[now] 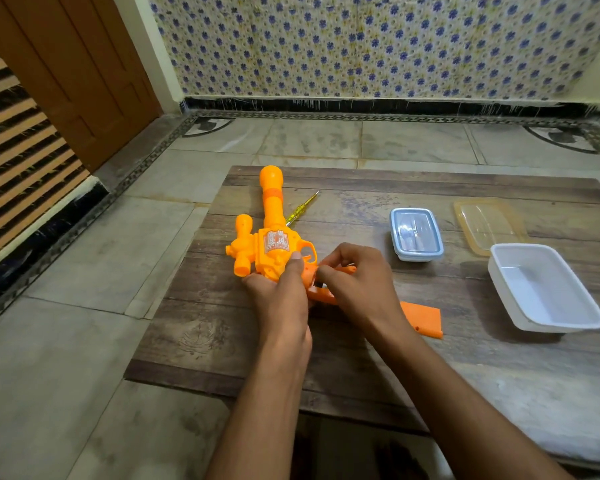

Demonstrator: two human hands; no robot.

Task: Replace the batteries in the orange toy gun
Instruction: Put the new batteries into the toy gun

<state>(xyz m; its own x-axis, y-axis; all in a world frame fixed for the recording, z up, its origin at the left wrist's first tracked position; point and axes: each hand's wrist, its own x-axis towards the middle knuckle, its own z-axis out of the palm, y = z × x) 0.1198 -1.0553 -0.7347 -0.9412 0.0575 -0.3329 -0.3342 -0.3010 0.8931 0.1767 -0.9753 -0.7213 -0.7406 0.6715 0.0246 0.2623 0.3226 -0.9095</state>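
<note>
The orange toy gun (272, 244) is laid flat on the bench (222, 341), barrel pointing away. Its body is gripped by the left hand (281, 289), thumb pressed beside the trigger guard, probably so the toy is kept from sliding. The fingers (326, 271) of the right hand (357, 278) are curled onto the opened grip and pinch at it; whether a battery is under them cannot be told. The battery cover (425, 318) is left just right of those fingers, near the wrist, within easy reach for refitting. The screwdriver (300, 209) is parked beyond the fingers, beside the barrel. Farther right, a lidded box (416, 233), a loose lid (485, 223) and an open tub (541, 289) are set well apart from the work.
</note>
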